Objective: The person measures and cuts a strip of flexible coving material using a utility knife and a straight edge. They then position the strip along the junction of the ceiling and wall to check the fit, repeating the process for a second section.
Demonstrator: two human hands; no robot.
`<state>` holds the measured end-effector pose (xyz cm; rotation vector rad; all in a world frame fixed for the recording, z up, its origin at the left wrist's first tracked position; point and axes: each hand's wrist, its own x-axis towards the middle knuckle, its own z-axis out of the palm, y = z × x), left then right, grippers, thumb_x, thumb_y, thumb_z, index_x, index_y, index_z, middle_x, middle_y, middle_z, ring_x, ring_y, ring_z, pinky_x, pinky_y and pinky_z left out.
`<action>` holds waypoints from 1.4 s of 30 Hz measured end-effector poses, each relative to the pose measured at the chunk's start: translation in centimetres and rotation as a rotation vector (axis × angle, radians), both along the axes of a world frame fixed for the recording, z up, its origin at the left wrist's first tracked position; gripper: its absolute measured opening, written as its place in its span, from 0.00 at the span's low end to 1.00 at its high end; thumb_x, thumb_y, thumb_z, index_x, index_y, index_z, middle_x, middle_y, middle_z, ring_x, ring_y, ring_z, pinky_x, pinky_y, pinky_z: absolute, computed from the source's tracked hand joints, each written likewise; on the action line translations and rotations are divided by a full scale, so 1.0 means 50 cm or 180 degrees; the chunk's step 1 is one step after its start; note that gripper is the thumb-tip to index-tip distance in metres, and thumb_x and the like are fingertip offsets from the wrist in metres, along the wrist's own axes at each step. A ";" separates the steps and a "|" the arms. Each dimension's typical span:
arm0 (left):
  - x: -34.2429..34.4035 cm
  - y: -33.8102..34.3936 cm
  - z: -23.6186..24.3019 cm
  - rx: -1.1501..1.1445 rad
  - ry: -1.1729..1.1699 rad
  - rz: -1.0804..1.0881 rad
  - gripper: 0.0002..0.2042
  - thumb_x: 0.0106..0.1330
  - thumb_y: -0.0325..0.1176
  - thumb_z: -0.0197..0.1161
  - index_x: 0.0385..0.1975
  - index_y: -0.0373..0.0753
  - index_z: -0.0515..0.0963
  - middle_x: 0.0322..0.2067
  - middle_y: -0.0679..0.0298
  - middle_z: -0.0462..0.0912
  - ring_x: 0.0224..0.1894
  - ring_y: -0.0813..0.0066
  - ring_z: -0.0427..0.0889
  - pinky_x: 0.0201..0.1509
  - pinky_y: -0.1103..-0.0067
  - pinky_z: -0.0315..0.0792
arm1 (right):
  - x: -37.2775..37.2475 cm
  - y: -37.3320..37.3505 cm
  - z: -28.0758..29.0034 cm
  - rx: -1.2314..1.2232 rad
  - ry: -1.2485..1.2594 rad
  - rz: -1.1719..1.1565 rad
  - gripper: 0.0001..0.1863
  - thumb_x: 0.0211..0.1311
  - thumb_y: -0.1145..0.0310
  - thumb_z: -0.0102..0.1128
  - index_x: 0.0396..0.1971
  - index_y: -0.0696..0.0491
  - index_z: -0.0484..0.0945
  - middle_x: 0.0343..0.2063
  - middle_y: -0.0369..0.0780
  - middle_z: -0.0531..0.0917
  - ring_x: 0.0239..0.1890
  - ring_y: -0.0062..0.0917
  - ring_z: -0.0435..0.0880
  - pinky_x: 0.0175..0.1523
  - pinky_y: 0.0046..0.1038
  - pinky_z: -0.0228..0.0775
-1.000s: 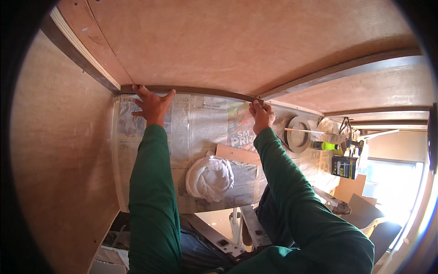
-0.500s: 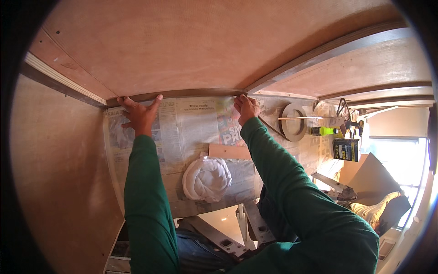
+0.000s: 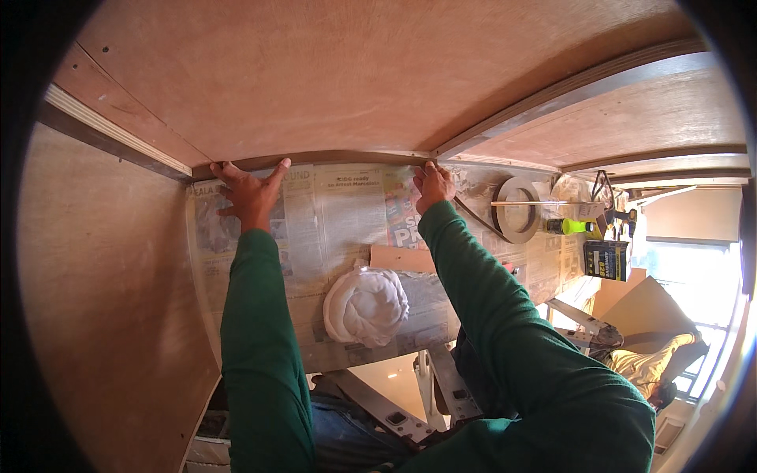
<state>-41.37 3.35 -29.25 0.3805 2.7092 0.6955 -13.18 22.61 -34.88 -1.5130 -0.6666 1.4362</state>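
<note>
A narrow brown edging strip (image 3: 331, 157) runs along the front edge of the wooden panel (image 3: 315, 79). My left hand (image 3: 251, 195) is open, its fingers spread and their tips against the strip near the left corner. At the foot of the upright divider (image 3: 568, 94), my right hand (image 3: 434, 188) is closed, thumb and fingers pinched at the strip's edge; the exact grip is partly hidden. From beside that hand, a loose length of edging (image 3: 479, 219) curves to a coil of edging (image 3: 505, 221) lying on the newspaper-covered surface (image 3: 331, 213).
A bundled white cloth (image 3: 367, 307) lies between my forearms beside a flat wood piece (image 3: 400, 258). Rightward are a thin stick (image 3: 552, 203), a yellow-green bottle (image 3: 568, 227), a dark tin (image 3: 605, 260) and a drill (image 3: 627, 221). A metal ladder (image 3: 386, 410) stands below; another person (image 3: 650, 366) bends at far right.
The view has shifted slightly, moving the scene a little to the right. Both hands keep their places along the strip. The person at far right has bent lower.
</note>
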 end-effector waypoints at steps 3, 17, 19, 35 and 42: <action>-0.007 -0.009 -0.008 0.0000 0.0041 0.0008 0.69 0.46 0.73 0.72 0.77 0.37 0.36 0.79 0.52 0.30 0.77 0.32 0.44 0.70 0.29 0.35 | -0.006 -0.010 0.004 -0.0098 0.0103 0.0142 0.13 0.72 0.67 0.62 0.50 0.55 0.73 0.41 0.41 0.83 0.36 0.29 0.85 0.38 0.29 0.78; -0.014 -0.043 -0.020 -0.0024 0.0093 0.0108 0.69 0.46 0.70 0.74 0.77 0.35 0.38 0.79 0.51 0.32 0.77 0.31 0.42 0.73 0.32 0.32 | 0.096 -0.228 0.092 0.0804 -0.4513 0.3948 0.54 0.55 0.39 0.68 0.69 0.63 0.58 0.68 0.66 0.61 0.69 0.64 0.61 0.73 0.52 0.53; -0.012 -0.034 -0.012 0.0038 0.0097 0.0119 0.69 0.46 0.70 0.74 0.77 0.35 0.38 0.79 0.51 0.32 0.77 0.30 0.41 0.73 0.32 0.31 | 0.078 -0.246 0.119 0.0428 -0.4413 0.4465 0.67 0.52 0.29 0.65 0.74 0.66 0.47 0.70 0.73 0.49 0.75 0.68 0.45 0.78 0.54 0.41; -0.040 -0.050 -0.010 0.0180 0.0643 0.0261 0.67 0.33 0.65 0.83 0.71 0.36 0.52 0.76 0.37 0.36 0.75 0.23 0.41 0.74 0.34 0.36 | 0.039 -0.241 0.032 0.0146 -0.4519 0.5299 0.78 0.44 0.20 0.64 0.68 0.80 0.45 0.65 0.84 0.40 0.72 0.78 0.36 0.76 0.62 0.28; -0.047 -0.061 -0.001 0.0242 0.0158 0.0414 0.73 0.32 0.65 0.84 0.76 0.36 0.43 0.78 0.44 0.38 0.75 0.29 0.51 0.75 0.36 0.38 | 0.049 -0.233 0.010 0.0497 -0.4524 0.5569 0.79 0.44 0.20 0.65 0.66 0.84 0.44 0.64 0.85 0.44 0.70 0.80 0.40 0.76 0.61 0.31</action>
